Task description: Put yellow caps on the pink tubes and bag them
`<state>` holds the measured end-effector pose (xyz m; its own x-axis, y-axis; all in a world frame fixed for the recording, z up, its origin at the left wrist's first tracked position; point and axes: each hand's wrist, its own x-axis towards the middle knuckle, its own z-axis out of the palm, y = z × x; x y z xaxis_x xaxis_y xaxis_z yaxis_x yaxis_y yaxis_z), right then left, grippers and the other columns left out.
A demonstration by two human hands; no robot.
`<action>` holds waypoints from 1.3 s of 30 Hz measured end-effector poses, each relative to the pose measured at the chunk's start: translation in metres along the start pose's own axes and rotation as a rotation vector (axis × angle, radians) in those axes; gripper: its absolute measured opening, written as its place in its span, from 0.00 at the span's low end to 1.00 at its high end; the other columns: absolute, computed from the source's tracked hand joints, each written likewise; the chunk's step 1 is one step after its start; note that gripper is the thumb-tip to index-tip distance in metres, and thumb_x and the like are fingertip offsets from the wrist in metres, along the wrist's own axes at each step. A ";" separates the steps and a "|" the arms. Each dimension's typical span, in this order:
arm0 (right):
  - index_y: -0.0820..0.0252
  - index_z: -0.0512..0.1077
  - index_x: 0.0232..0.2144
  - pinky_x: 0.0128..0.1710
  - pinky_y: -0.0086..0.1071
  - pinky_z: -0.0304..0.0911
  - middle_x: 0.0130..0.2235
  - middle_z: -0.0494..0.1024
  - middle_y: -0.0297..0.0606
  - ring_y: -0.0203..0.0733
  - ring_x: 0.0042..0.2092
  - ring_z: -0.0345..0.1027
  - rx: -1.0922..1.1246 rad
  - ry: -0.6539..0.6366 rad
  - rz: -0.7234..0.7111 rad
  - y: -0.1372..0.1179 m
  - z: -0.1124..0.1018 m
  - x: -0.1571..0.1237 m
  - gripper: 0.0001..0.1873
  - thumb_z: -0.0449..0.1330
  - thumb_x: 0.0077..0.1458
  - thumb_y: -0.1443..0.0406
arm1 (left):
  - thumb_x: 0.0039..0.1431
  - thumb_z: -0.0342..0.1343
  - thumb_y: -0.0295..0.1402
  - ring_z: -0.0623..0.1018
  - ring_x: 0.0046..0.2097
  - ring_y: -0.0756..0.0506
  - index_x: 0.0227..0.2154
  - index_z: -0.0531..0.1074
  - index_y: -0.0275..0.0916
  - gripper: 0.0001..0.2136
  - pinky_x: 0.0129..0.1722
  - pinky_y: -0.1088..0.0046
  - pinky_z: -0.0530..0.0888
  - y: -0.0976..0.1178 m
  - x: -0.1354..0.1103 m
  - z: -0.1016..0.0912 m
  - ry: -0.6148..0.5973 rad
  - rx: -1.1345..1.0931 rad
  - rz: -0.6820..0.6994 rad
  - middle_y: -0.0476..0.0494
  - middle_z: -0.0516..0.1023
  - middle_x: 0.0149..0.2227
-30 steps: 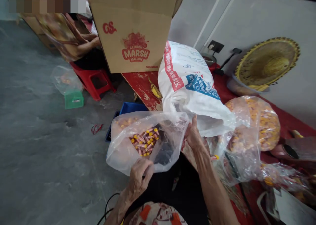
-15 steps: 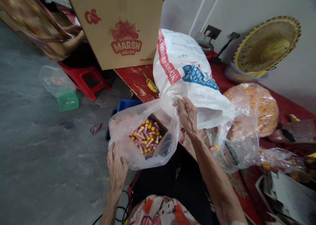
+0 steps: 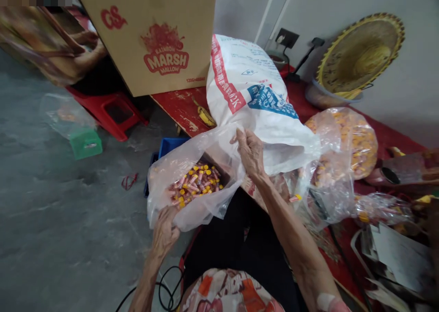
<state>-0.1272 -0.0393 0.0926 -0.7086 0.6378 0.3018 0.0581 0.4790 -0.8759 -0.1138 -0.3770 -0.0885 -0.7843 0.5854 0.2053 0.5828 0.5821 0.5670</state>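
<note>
A translucent plastic bag [image 3: 219, 204] stands in front of me, its mouth wide. Inside lie many small pinkish tubes with yellow caps [image 3: 197, 184]. My left hand [image 3: 166, 230] grips the bag's near left rim, fingertips folded over the inside. On the far right side, my right hand [image 3: 251, 152] is closed on the bag's rim in a pinch. Just behind it, a white woven sack [image 3: 264, 129] with red and blue print leans on the red table.
A marshmallow carton [image 3: 171, 38] and a banana [image 3: 206, 116] are on the red table [image 3: 171, 106]. At right are bags of yellow-capped pieces [image 3: 363, 143] and a straw hat [image 3: 363, 60]. Another person sits at left by a red stool [image 3: 109, 113]; a cable [image 3: 168, 289] lies below.
The view has shifted, so most things sit further left. My left hand's fingers have curled over the bag's near rim, which is now lower and more crumpled. My right hand keeps its hold.
</note>
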 end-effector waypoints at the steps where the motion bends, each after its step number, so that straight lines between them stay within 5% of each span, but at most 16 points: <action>1: 0.56 0.69 0.27 0.33 0.31 0.56 0.25 0.65 0.31 0.37 0.31 0.61 0.002 0.022 -0.023 -0.004 0.002 0.001 0.34 0.47 0.68 0.37 | 0.44 0.48 0.28 0.80 0.48 0.36 0.43 0.79 0.39 0.22 0.53 0.55 0.76 -0.002 0.000 -0.003 0.038 -0.008 -0.052 0.38 0.83 0.42; 4: 0.56 0.69 0.26 0.35 0.32 0.57 0.25 0.63 0.30 0.37 0.30 0.58 0.003 0.062 -0.118 -0.015 0.004 0.004 0.35 0.46 0.69 0.37 | 0.45 0.49 0.30 0.79 0.43 0.36 0.36 0.76 0.41 0.16 0.50 0.55 0.76 -0.001 0.004 -0.014 0.148 -0.015 -0.173 0.40 0.80 0.35; 9: 0.57 0.72 0.31 0.40 0.34 0.62 0.30 0.72 0.34 0.38 0.33 0.62 -0.059 -0.083 -0.112 -0.015 -0.017 0.003 0.31 0.49 0.71 0.40 | 0.46 0.49 0.32 0.79 0.44 0.37 0.35 0.75 0.44 0.13 0.50 0.57 0.78 0.016 0.013 -0.031 0.168 -0.074 -0.316 0.43 0.81 0.36; 12: 0.57 0.74 0.50 0.44 0.37 0.66 0.45 0.77 0.39 0.40 0.37 0.67 -0.081 -0.027 -0.013 -0.003 -0.037 -0.009 0.26 0.57 0.67 0.43 | 0.48 0.49 0.31 0.80 0.50 0.39 0.50 0.77 0.41 0.25 0.53 0.60 0.78 0.035 0.021 -0.040 0.038 -0.149 -0.244 0.41 0.83 0.47; 14: 0.55 0.67 0.62 0.46 0.40 0.69 0.56 0.74 0.43 0.42 0.42 0.69 -0.051 0.020 0.049 0.005 -0.049 -0.025 0.33 0.61 0.63 0.44 | 0.51 0.49 0.31 0.80 0.53 0.39 0.57 0.75 0.40 0.28 0.57 0.59 0.77 0.051 0.027 -0.045 -0.074 -0.164 -0.158 0.41 0.83 0.52; 19: 0.48 0.58 0.69 0.50 0.42 0.74 0.63 0.68 0.46 0.48 0.54 0.71 0.157 -0.009 0.277 0.016 -0.058 -0.083 0.44 0.65 0.58 0.42 | 0.53 0.49 0.27 0.79 0.57 0.39 0.53 0.80 0.44 0.25 0.61 0.58 0.76 0.099 0.034 -0.043 -0.354 -0.186 0.067 0.43 0.83 0.54; 22: 0.50 0.55 0.71 0.55 0.44 0.73 0.62 0.69 0.47 0.49 0.55 0.73 0.289 -0.116 0.384 0.019 -0.054 -0.107 0.49 0.66 0.56 0.41 | 0.53 0.47 0.24 0.78 0.58 0.42 0.55 0.79 0.46 0.28 0.63 0.60 0.74 0.125 0.031 -0.035 -0.418 -0.257 0.118 0.45 0.83 0.54; 29: 0.51 0.52 0.73 0.63 0.47 0.69 0.68 0.66 0.49 0.54 0.64 0.68 0.435 -0.271 0.317 0.008 -0.058 -0.150 0.49 0.63 0.60 0.41 | 0.52 0.48 0.19 0.81 0.48 0.42 0.51 0.80 0.47 0.28 0.58 0.60 0.75 0.154 0.019 -0.017 -0.463 -0.101 0.194 0.44 0.83 0.43; 32: 0.53 0.54 0.73 0.67 0.51 0.63 0.70 0.63 0.48 0.56 0.68 0.63 0.267 -0.260 0.251 0.012 -0.056 -0.166 0.48 0.66 0.58 0.45 | 0.51 0.49 0.19 0.81 0.49 0.42 0.53 0.79 0.48 0.29 0.59 0.59 0.74 0.154 0.017 -0.012 -0.436 -0.073 0.210 0.44 0.83 0.45; 35: 0.56 0.70 0.64 0.69 0.55 0.59 0.65 0.71 0.49 0.58 0.66 0.64 0.135 -0.174 0.233 0.032 -0.052 -0.167 0.36 0.65 0.57 0.49 | 0.54 0.49 0.20 0.81 0.52 0.42 0.52 0.79 0.47 0.26 0.62 0.60 0.72 0.155 0.014 -0.010 -0.395 -0.098 0.175 0.44 0.83 0.48; 39: 0.58 0.82 0.44 0.51 0.47 0.76 0.48 0.83 0.45 0.56 0.50 0.78 0.527 -0.192 0.504 0.059 -0.051 -0.152 0.25 0.67 0.49 0.50 | 0.59 0.55 0.28 0.81 0.54 0.42 0.54 0.78 0.47 0.21 0.58 0.62 0.75 0.163 0.011 -0.024 -0.433 -0.234 0.045 0.43 0.83 0.52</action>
<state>0.0198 -0.0766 0.0144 -0.7980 0.5640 -0.2124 0.0982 -0.2260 -0.9692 -0.0321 -0.2894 0.0255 -0.5702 0.8167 -0.0884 0.5119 0.4374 0.7394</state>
